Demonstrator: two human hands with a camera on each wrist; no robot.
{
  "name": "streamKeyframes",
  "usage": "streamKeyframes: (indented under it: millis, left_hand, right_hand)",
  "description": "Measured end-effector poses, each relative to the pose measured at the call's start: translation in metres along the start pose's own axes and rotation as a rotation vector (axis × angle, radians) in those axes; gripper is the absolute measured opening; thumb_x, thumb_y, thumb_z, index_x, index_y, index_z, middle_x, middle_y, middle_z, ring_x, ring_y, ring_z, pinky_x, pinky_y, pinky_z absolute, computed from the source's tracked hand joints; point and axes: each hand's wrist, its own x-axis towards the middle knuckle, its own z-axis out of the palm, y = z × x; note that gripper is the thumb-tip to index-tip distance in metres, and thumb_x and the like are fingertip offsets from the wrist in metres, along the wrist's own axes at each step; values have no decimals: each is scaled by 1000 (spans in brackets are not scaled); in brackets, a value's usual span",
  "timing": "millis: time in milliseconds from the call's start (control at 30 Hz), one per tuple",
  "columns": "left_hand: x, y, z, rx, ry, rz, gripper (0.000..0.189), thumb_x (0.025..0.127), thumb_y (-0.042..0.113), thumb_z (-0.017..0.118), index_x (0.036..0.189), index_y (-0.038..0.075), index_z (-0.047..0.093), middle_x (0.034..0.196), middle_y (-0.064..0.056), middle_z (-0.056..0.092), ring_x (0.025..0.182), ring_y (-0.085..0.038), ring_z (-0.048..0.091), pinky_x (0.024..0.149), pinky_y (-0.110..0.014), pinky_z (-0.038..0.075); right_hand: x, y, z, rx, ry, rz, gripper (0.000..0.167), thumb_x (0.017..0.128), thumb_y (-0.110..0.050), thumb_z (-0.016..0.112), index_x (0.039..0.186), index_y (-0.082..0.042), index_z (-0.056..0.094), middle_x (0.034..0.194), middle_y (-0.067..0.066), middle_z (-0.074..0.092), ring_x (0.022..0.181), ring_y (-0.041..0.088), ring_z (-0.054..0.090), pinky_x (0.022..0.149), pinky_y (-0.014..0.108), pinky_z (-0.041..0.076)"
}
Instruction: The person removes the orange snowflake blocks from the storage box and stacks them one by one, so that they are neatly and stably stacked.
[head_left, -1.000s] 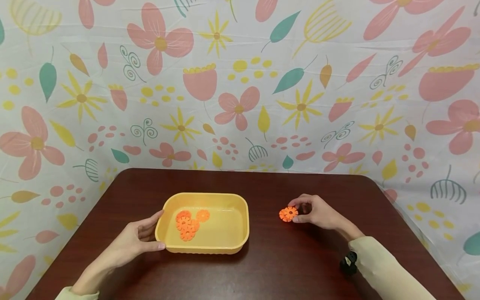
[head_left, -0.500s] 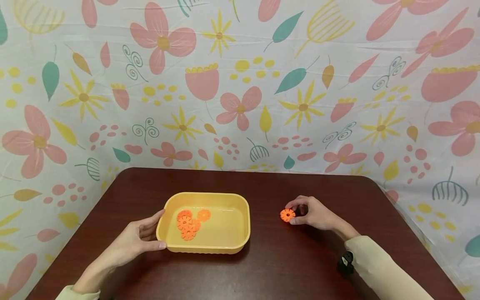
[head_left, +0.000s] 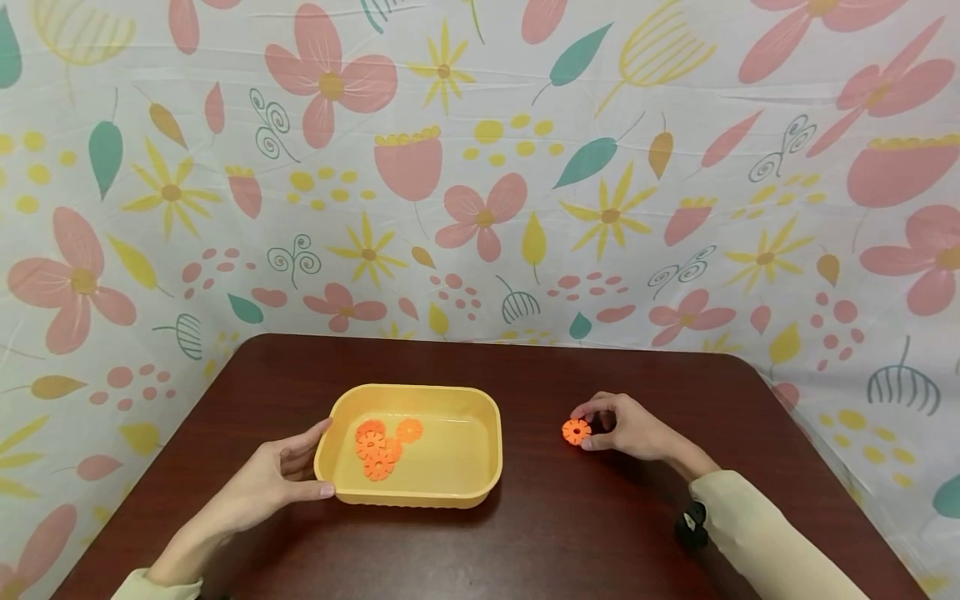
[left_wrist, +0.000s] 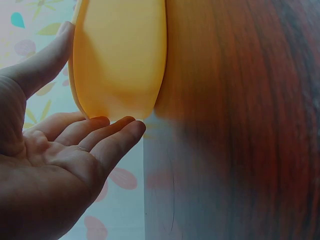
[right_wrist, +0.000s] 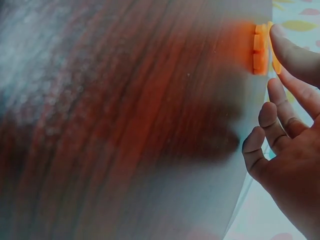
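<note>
At the right of the head view my right hand (head_left: 628, 427) pinches orange notched plastic discs (head_left: 577, 432) between thumb and fingertips. Seen edge-on in the right wrist view, the discs (right_wrist: 260, 50) lie stacked face to face, close over the table; the other fingers are loosely bent. My left hand (head_left: 258, 487) holds the left end of a yellow plastic tray (head_left: 457, 492). Its thumb (left_wrist: 50, 57) lies along one side of the tray and its fingers reach the end wall in the left wrist view. Inside the tray, several more orange discs (head_left: 378, 465) lie in a loose cluster toward the left.
Both hands work over a dark brown wooden table (head_left: 525, 550) with rounded far corners. Behind it hangs a white curtain (head_left: 480, 275) printed with flowers and leaves. A black band (head_left: 692, 525) sits at the right sleeve's cuff.
A second ago two orange discs overlapped side by side in my right fingers; now they line up as a stack. The right hand shifted slightly left, and the left hand keeps its hold on the tray.
</note>
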Motion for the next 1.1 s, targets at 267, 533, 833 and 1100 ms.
streamKeyframes:
  millis: [267, 533, 833, 1100]
  left_hand:
    - [0, 1, 0, -7, -3, -7, 91, 91, 6, 84, 163, -7, 28, 165, -28, 28, 146, -48, 36, 99, -34, 55]
    - [0, 2, 1, -13, -6, -19, 92, 91, 7, 84, 163, -7, 27, 165, -29, 28, 145, -48, 37, 97, -32, 56]
    - [0, 2, 1, -15, -12, -25, 93, 91, 7, 84, 163, -8, 26, 165, -29, 27, 145, -49, 36, 97, -32, 56]
    - [0, 2, 1, 0, -5, -22, 93, 91, 8, 84, 163, -7, 28, 165, -28, 28, 145, -47, 37, 97, -31, 56]
  right_hand:
    - [3, 28, 4, -17, -5, -6, 37, 87, -14, 89, 120, -5, 77, 102, 6, 65, 79, 28, 52, 65, 28, 42]
    - [2, 26, 4, 15, -2, 8, 41, 86, -16, 90, 123, -4, 76, 104, 7, 63, 84, 27, 51, 67, 28, 42]
    - [3, 27, 4, -32, -12, 29, 46, 84, -21, 92, 126, -9, 77, 103, 6, 61, 85, 26, 50, 70, 29, 42]
    - [3, 23, 4, -2, -10, 31, 47, 83, -19, 93, 126, -6, 76, 103, 7, 61, 86, 27, 50, 70, 28, 42]
